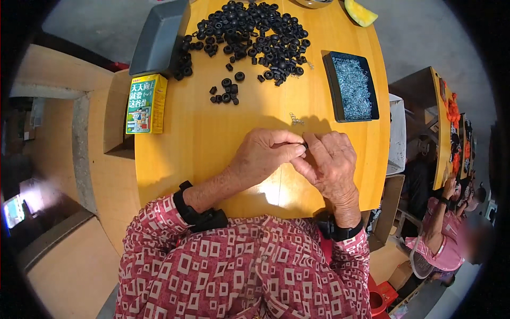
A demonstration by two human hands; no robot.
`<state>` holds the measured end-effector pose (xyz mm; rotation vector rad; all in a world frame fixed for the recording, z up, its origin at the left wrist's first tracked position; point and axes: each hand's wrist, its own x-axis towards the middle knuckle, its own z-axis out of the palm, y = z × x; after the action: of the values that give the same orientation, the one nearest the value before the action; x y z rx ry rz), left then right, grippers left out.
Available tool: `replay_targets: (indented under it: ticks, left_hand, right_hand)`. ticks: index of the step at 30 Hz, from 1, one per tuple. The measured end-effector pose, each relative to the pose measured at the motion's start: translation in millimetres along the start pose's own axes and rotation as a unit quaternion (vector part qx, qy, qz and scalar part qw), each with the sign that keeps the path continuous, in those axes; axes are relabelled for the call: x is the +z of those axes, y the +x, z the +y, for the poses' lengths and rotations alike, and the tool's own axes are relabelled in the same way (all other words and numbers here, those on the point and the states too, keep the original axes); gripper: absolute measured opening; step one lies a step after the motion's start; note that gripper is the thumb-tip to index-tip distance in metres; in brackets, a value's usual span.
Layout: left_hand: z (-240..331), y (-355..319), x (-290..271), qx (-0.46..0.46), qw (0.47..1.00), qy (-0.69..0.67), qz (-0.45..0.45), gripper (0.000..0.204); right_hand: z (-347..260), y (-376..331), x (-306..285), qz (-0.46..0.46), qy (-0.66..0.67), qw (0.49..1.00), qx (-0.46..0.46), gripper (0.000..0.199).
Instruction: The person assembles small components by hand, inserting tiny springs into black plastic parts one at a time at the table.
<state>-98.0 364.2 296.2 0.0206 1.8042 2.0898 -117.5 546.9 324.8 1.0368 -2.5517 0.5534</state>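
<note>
Hands (263, 158) (333, 159), black piece (305, 145) between them

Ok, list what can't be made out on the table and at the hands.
All in the head view:
- Dark piece: mostly hidden by the fingers of the left hand and right hand; its shape is unclear.
- Bowl: cut off by the top edge.
- Gray bin: its far end is cut off there too.
- Shiny bits: too small and heaped to tell singly.

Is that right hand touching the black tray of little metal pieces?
Apart. The head view shows a strip of yellow tabletop between the right hand and the black tray.
</note>
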Motion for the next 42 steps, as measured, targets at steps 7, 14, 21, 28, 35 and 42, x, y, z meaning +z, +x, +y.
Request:
replay_targets:
  ticks: [7, 14, 21, 28, 35, 42]
  left_hand:
    - [-0.4, -1.8, -0.7, -0.008, 1.000, 0.019, 0.001, 0.023]
    - [-5.4, 1.2, 1.1, -0.052, 0.997, -0.055, 0.029, 0.029]
    - [-6.2, 6.0, 4.8, 0.075, 0.992, -0.050, 0.087, 0.023]
    - [3.2, 12.4, 18.5, 0.099, 0.995, -0.011, 0.030, 0.035]
    - [-5.4, 9.9, 19.0, 0.116, 0.988, 0.089, -0.046, 0.040]
    - [-16.3, 7.1, 24.4, 0.211, 0.967, 0.143, -0.001, 0.037]
  right_hand:
    - [8.3, 2.7, -0.6, -0.027, 0.013, 0.998, -0.056, 0.025]
    - [11.9, -0.4, 7.1, 0.008, 0.023, 0.999, -0.030, 0.024]
    - [7.6, -4.2, 13.2, 0.020, 0.060, 0.998, 0.001, 0.023]
    - [3.6, -3.2, 28.3, 0.034, 0.089, 0.995, -0.030, 0.023]
    - [3.5, -20.6, 35.6, -0.047, 0.106, 0.991, -0.067, 0.027]
    - [6.0, -28.3, 40.0, -0.052, 0.134, 0.987, -0.079, 0.025]
